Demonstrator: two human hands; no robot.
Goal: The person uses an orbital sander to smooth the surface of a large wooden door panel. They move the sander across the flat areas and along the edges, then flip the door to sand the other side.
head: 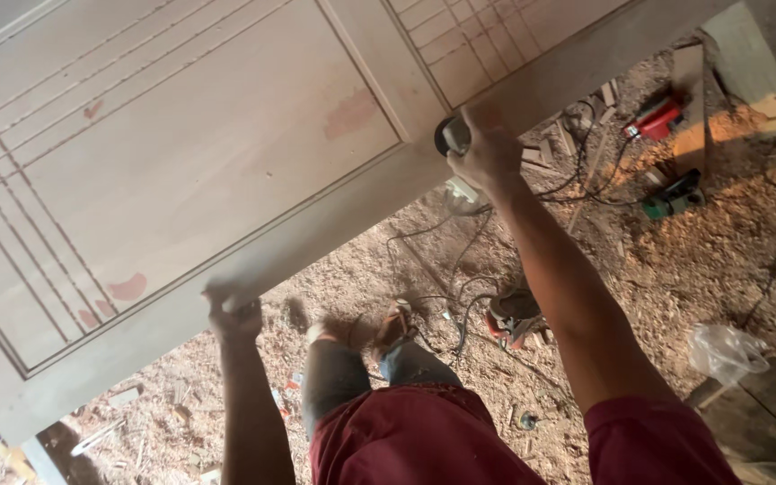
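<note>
In the head view, a large pale wooden door panel with grooved line patterns slants across the upper left of the frame, its lower edge running from bottom left to top right. The left hand is at that lower edge, its grip curled around the rail from beneath. The right hand reaches further up the same edge, its grip clamped on a small dark round-headed power tool pressed against the panel's frame; a pale cord hangs below it. Beneath the panel lies a floor thick with sawdust and wood scraps, strewn with black cables. A red power tool and a green one lie at upper right, well apart from the hands. A crumpled clear plastic bag sits at right. The person's dark red shirt fills the bottom.
</note>
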